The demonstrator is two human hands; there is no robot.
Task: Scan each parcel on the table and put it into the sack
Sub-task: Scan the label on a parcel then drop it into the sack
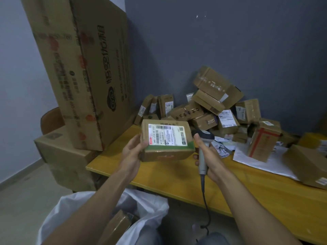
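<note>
Head view: the left hand (134, 149) grips a brown parcel (167, 149) by its left end, fingers curled underneath. It holds the parcel in the air above the near-left corner of the table (230, 188), with the white label (167, 135) turned up toward the camera. The right hand (210, 156) is wrapped round the handle of a grey scanner (203, 137). The scanner's dark head sits just beside the parcel's right edge, over the same corner of the table, and its cable drops past the table's front edge. No beam shows on the label, so this looks like the scanning step for this parcel, not yet clearly done. The next move calls for tilting the scanner head onto the barcode strip along the label's top. After that the parcel goes down past the table's front edge into the white sack (150, 204), which gapes open below the near-left corner with a brown box (118, 225) already inside. A heap of parcels (212, 106) waits along the table's far side against the wall
</note>
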